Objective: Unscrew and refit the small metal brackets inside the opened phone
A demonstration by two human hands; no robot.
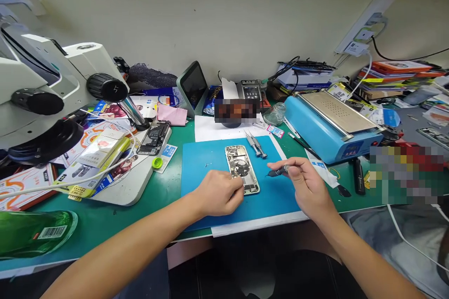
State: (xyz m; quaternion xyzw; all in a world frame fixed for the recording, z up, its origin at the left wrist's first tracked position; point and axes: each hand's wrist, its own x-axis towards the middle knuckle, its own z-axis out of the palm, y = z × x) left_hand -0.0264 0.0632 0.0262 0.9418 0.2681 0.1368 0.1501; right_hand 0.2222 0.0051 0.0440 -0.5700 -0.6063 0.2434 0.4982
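An opened phone [242, 161] with its inside parts showing lies on the blue mat [206, 159]. At its lower left edge rests my left hand [221, 192], fingers curled closed. What sits between those fingertips is hidden. My right hand [310, 187] grips a small dark screwdriver [278, 171], held nearly level above the mat, to the right of the phone and apart from it; its tip points left. Behind the phone, tweezers [255, 145] lie on the mat. Small specks are on the mat left of the phone.
A microscope [70, 70] stands at the left, over boxes and another opened phone [154, 138]. A green bottle [38, 233] lies near the front left edge. A blue heating plate machine [329, 121] and a glass jar [275, 114] are at the right. A small screen [192, 86] stands behind.
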